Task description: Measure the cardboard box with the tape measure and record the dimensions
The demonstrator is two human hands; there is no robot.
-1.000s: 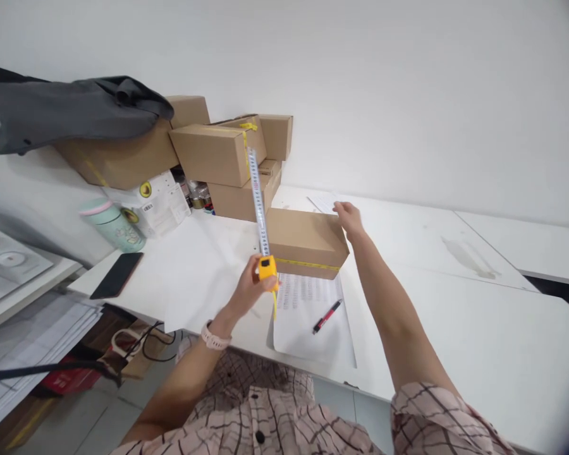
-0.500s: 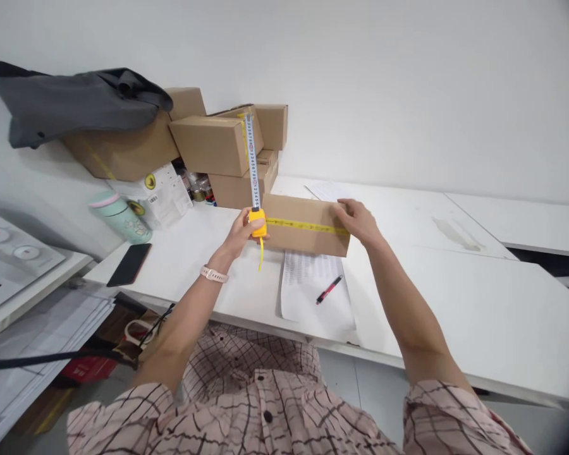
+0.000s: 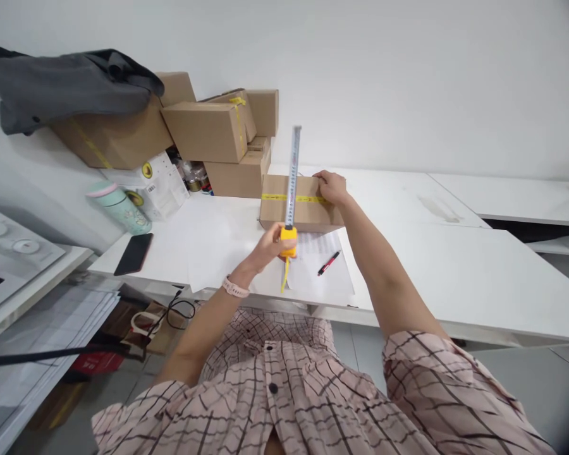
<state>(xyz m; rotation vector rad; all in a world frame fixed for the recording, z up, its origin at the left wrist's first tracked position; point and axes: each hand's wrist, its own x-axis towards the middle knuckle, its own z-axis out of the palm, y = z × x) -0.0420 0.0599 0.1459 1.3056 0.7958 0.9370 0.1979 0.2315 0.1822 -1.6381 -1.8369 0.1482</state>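
Note:
My left hand is wrapped round a yellow tape measure, held in front of the box. Its metal blade sticks out upward and away, crossing over the box in my sight; a yellow strap hangs below the case. A brown cardboard box with a yellow tape strip lies on the white desk. At the box's far right corner my right hand grips it, some fingertips hidden behind the edge. Printed sheets lie partly under the box, with a red and black pen on them.
Several cardboard boxes are stacked against the wall, a dark grey bag-like item on top at left. A mint bottle, a phone and a white carton stand or lie at the left. A white appliance is beyond the desk's left end.
My left hand has brought the tape measure rightward, from the box's left end to in front of it. The box has turned slightly and sits farther back; my right hand stays on its right end.

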